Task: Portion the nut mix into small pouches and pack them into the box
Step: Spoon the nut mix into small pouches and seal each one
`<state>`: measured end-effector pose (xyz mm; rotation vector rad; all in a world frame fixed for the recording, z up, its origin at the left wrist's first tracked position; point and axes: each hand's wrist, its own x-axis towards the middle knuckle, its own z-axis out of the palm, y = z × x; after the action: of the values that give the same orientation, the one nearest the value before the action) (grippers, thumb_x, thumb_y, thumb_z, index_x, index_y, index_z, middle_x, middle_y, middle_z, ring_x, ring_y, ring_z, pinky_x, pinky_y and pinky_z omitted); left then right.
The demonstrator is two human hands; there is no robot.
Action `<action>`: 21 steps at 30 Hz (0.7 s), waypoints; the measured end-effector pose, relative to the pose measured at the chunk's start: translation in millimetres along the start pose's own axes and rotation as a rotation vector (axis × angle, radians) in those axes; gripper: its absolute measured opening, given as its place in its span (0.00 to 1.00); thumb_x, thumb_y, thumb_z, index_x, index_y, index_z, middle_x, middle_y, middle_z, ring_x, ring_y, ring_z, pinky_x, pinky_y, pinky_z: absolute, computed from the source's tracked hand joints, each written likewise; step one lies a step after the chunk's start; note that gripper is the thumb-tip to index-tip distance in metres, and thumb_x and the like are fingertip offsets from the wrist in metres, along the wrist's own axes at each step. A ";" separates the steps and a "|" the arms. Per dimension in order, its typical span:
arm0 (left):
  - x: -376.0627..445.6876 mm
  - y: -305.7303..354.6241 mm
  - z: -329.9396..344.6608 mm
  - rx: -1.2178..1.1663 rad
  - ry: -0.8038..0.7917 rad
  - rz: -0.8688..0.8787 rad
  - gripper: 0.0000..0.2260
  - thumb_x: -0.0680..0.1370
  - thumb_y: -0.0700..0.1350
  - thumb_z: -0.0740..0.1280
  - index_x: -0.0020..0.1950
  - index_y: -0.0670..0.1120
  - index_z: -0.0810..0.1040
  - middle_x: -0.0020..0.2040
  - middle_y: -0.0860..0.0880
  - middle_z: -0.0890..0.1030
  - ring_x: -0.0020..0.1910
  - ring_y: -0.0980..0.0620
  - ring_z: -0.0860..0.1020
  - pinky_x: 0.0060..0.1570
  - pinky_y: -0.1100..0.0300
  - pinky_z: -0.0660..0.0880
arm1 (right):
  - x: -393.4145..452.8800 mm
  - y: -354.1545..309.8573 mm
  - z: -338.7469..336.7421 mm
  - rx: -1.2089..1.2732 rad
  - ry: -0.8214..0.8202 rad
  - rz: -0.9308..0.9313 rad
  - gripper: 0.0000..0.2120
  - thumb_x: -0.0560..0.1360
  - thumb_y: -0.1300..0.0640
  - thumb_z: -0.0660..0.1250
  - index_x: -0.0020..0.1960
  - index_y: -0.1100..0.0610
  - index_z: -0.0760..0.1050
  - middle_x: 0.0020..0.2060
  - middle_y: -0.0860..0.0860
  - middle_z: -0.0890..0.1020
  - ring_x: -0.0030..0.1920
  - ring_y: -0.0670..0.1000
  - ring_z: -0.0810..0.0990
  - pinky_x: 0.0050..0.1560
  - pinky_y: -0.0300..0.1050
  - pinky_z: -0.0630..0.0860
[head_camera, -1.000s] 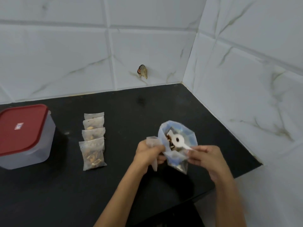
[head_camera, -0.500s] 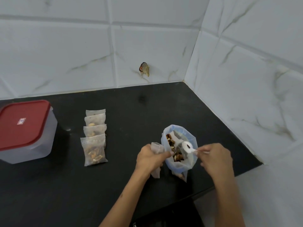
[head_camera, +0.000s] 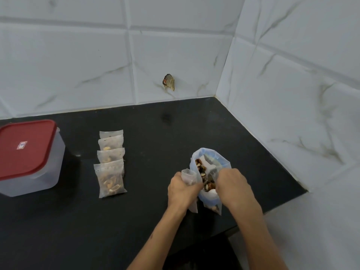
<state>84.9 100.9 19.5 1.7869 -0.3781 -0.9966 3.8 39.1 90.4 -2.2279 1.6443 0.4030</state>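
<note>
While your right hand (head_camera: 232,185) is buried in the mouth of the big clear nut-mix bag (head_camera: 211,162), closed around a white scoop (head_camera: 211,191) of which only a bit shows, watch the bag's balance: it stands on the black counter (head_camera: 155,221) near the front edge, and a hard dig could tip it or slide it toward that edge, spilling nuts. Your left hand (head_camera: 183,190) pinches the bag's near rim together with an empty small pouch (head_camera: 188,175); I judge that doing both in one grip risks letting the pouch mouth fold shut, so the next scoopful could land on the counter.

As for orientation, the bag's long axis runs roughly upright, its mouth pointing up and slightly away from you. The pouch is also upright, mouth upward, touching the bag's left side.

Four filled pouches (head_camera: 111,164) lie flat in an overlapping row to the left, well apart from your hands. Further left, the box (head_camera: 31,172) has its red lid (head_camera: 25,147) on, so packing is not yet begun.
</note>
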 end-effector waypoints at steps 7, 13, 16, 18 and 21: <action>0.6 -7.5 8.4 0.039 -0.002 0.009 0.22 0.60 0.47 0.71 0.52 0.47 0.76 0.47 0.48 0.81 0.46 0.51 0.82 0.44 0.49 0.82 | -8.5 6.7 14.5 -0.031 0.000 0.059 0.16 0.76 0.55 0.66 0.62 0.57 0.69 0.53 0.54 0.72 0.46 0.49 0.69 0.45 0.41 0.69; 1.9 -8.2 7.7 0.049 0.008 0.001 0.18 0.64 0.43 0.72 0.53 0.46 0.76 0.47 0.48 0.81 0.47 0.50 0.80 0.47 0.49 0.81 | -18.8 13.1 46.9 0.112 0.250 -0.021 0.10 0.78 0.62 0.56 0.56 0.61 0.73 0.56 0.57 0.74 0.56 0.54 0.74 0.53 0.42 0.70; 3.1 -8.7 5.0 -0.035 -0.004 -0.022 0.23 0.58 0.44 0.72 0.53 0.47 0.76 0.48 0.46 0.81 0.48 0.48 0.81 0.47 0.47 0.81 | -10.5 13.5 51.3 0.179 0.257 -0.044 0.11 0.78 0.62 0.57 0.58 0.60 0.75 0.57 0.56 0.74 0.57 0.53 0.73 0.54 0.41 0.70; 4.1 -9.6 3.4 -0.070 -0.018 -0.034 0.24 0.58 0.43 0.73 0.54 0.47 0.76 0.50 0.46 0.81 0.49 0.48 0.82 0.46 0.47 0.82 | -2.2 15.4 39.6 0.251 0.152 0.025 0.13 0.77 0.61 0.61 0.61 0.57 0.74 0.61 0.56 0.73 0.59 0.53 0.73 0.58 0.43 0.70; 4.3 -9.4 0.1 -0.102 -0.029 -0.044 0.20 0.66 0.37 0.74 0.56 0.46 0.76 0.51 0.44 0.81 0.47 0.48 0.83 0.41 0.49 0.83 | 4.4 20.3 18.9 0.307 0.014 0.161 0.19 0.76 0.59 0.65 0.67 0.51 0.71 0.62 0.54 0.70 0.57 0.52 0.73 0.57 0.46 0.72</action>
<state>85.7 102.2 9.3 1.6966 -0.3021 -1.0555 -14.9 38.0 69.4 -1.8866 1.7653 0.1603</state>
